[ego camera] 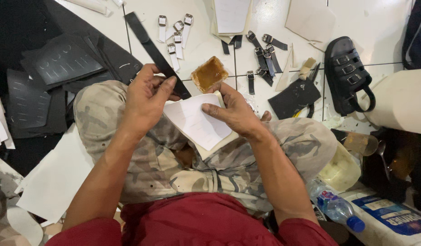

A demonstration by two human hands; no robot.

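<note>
I sit cross-legged on a white tiled floor (206, 41). My left hand (147, 98) grips a long black strap (151, 48) that runs up and away to the left. My right hand (233, 109) presses down on a white paper pattern piece (197, 125) that lies on a cream sheet across my lap. The lower end of the strap is hidden between the two hands. Just beyond my hands stands a small square tin of amber glue (209, 73).
Several white straps with buckles (174, 32) and black buckled straps (263, 52) lie on the tiles. A black sandal (347, 73) rests at right. Black sheet material (60, 64) is stacked at left. A water bottle (340, 209) and cream pieces (310, 20) lie around.
</note>
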